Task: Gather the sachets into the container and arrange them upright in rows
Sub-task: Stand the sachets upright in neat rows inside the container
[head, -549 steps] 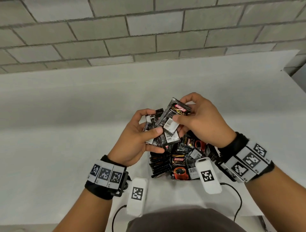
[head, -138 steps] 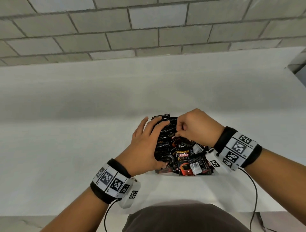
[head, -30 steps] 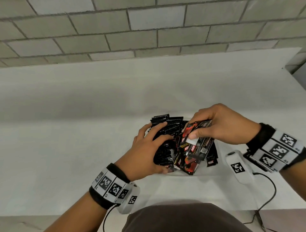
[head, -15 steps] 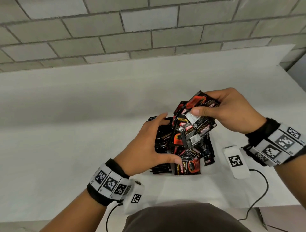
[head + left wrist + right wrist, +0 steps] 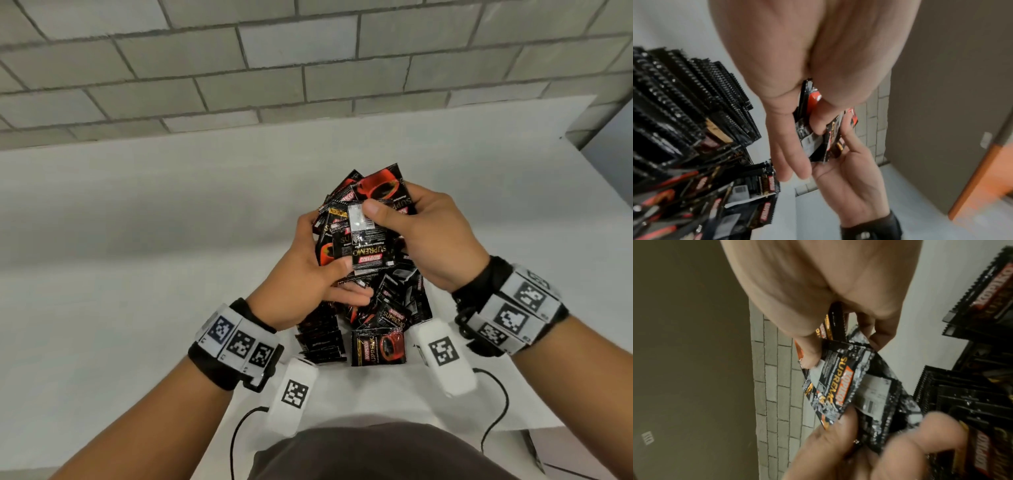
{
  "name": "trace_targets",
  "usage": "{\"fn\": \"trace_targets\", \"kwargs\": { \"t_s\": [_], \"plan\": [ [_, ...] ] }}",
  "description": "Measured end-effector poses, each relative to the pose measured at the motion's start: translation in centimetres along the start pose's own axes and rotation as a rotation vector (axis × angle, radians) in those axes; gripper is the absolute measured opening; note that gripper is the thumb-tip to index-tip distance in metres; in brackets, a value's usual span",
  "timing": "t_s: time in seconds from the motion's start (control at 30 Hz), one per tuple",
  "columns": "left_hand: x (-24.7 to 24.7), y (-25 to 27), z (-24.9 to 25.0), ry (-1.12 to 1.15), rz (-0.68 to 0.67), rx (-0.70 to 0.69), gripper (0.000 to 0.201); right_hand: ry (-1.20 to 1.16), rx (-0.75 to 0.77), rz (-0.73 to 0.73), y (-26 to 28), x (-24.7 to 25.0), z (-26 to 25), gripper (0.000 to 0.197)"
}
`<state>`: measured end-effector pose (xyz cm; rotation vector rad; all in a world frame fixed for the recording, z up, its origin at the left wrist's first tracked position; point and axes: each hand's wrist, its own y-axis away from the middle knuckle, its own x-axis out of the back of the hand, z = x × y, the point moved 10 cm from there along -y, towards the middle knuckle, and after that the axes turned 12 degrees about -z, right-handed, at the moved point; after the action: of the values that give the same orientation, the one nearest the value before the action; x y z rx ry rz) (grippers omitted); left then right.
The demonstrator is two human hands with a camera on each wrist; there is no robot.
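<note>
A bunch of black-and-red coffee sachets [image 5: 366, 240] is held up above the pile between both hands. My right hand [image 5: 387, 212] pinches its top, thumb on a white label. My left hand [image 5: 325, 246] grips the lower left side, thumb across the front sachet. The left wrist view shows my left fingers [image 5: 789, 146] curled around the held sachets [image 5: 818, 134]. In the right wrist view, my right thumb [image 5: 809, 353] presses a "Supremo" sachet [image 5: 838, 382]. Below, a row of sachets [image 5: 320, 337] stands upright, with loose sachets [image 5: 380, 346] beside it. The container's walls are hard to make out.
A white table [image 5: 137, 308] stretches to the left and behind, backed by a grey brick wall [image 5: 308, 68]. Wrist-camera cables [image 5: 496, 411] hang over the near edge. The table's right edge [image 5: 582, 147] lies far right.
Both hands have risen with the bunch of sachets. My left hand has left the upright row and now grips the bunch together with the right.
</note>
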<state>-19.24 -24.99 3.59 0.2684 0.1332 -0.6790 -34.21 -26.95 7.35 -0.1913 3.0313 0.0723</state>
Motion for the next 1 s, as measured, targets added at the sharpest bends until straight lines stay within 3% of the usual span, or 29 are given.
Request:
{"fn": "trace_targets", "kwargs": {
  "t_s": [0.1,0.23,0.37,0.57,0.73,0.8,0.87,1.0],
  "plan": [
    [-0.1,-0.2,-0.2,0.255,-0.018,0.003,0.058,0.029,-0.030,0.014,0.0,-0.6,0.9,0.028],
    [0.1,0.0,0.2,0.369,-0.013,-0.010,0.071,0.147,-0.001,0.029,0.7,-1.8,1.0,0.028],
    [0.3,0.3,0.1,0.264,0.012,-0.014,0.066,0.176,0.010,0.028,1.3,-2.7,1.0,0.026],
    [0.3,0.9,0.0,0.108,-0.001,0.088,0.068,0.180,-0.018,-0.113,1.7,-5.0,1.1,0.027],
    [0.7,1.5,0.3,0.161,0.020,0.068,0.061,0.132,-0.053,-0.221,2.5,-6.3,1.2,0.025],
    [0.8,1.6,0.5,0.172,0.027,0.048,0.057,0.251,-0.036,-0.156,2.3,-5.7,0.9,0.030],
    [1.1,1.7,0.7,0.158,0.049,0.027,0.049,0.360,0.006,-0.071,2.0,-4.7,0.5,0.018],
    [1.6,1.9,1.1,0.158,0.076,0.008,0.045,0.268,0.053,0.017,1.9,-3.1,-0.2,0.022]
  ]
}}
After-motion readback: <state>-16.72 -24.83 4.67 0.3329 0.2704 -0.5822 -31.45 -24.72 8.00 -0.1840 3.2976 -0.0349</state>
